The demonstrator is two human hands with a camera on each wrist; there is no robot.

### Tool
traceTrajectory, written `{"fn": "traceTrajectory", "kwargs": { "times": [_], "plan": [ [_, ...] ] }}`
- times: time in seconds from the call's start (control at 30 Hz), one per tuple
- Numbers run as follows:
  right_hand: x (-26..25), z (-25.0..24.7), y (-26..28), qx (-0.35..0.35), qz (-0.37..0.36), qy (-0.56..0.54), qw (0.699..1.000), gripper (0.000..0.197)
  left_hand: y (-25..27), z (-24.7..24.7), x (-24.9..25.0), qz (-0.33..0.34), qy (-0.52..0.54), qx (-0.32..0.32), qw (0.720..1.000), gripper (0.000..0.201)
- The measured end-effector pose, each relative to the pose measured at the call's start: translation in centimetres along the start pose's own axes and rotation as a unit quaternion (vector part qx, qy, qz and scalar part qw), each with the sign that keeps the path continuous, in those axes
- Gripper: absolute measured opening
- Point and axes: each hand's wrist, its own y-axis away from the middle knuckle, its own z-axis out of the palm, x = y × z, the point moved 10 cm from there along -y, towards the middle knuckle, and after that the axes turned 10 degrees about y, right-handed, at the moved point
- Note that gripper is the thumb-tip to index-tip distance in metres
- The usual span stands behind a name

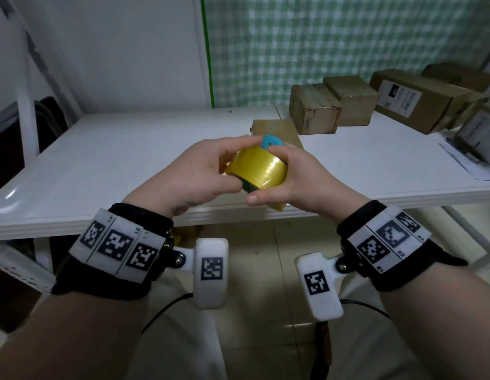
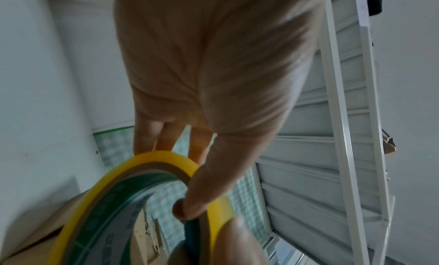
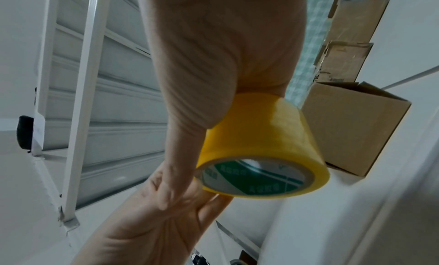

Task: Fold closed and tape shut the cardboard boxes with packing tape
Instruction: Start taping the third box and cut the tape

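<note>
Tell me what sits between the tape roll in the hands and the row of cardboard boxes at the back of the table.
In the head view, a flat cardboard piece and a blue object lie between the tape roll and the boxes.

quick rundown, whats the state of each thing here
tape roll: held off the table by both hands, no strip pulled that shows
left hand: grips the roll
right hand: grips the roll
blue item: behind the roll, partly hidden
boxes: on the table, appear closed
flat box: lying on the table
</note>
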Motion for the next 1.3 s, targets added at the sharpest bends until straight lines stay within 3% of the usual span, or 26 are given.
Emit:
{"fn": "traceTrajectory", "kwargs": {
  "times": [0.1, 0.23, 0.43, 0.67, 0.8, 0.93, 1.2, 1.3],
  "plan": [
    [-0.3, -0.2, 0.6, -0.018, 0.002, -0.050, 0.999, 0.059, 0.2, 0.1, 0.7, 0.009, -0.015, 0.005, 1.000, 0.066],
    [-0.3, 0.0, 1.2, -0.074, 0.004, -0.126, 0.989, 0.037, 0.4, 0.2, 1.4, 0.016, -0.016, 0.008, 1.000, 0.057],
    [0.3, -0.4, 1.5, -0.080, 0.019, -0.165, 0.983, 0.023, 0.5, 0.4, 1.6, 0.022, -0.007, -0.003, 1.000, 0.058],
    [0.5, 0.0, 2.0, -0.118, 0.018, -0.166, 0.979, 0.044, 0.8, 0.2, 1.3, 0.025, -0.008, -0.005, 1.000, 0.059],
    [-0.1, -0.6, 2.1, -0.080, 0.007, -0.111, 0.991, 0.060, 0.9, -0.5, 0.8, 0.021, 0.017, 0.013, 1.000, 0.057],
    [-0.7, -1.3, 1.9, -0.022, -0.006, -0.034, 0.999, 0.051, 1.0, -0.7, 0.7, 0.023, 0.033, 0.016, 0.999, 0.056],
    [0.1, -0.8, 2.0, -0.037, 0.008, -0.131, 0.991, 0.045, 1.4, -0.2, 0.9, 0.038, 0.022, 0.008, 0.999, 0.058],
    [0.5, -0.4, 2.3, -0.069, 0.011, -0.161, 0.984, 0.034, 1.4, -0.1, 1.0, 0.046, 0.007, 0.008, 0.999, 0.060]
  ]
}}
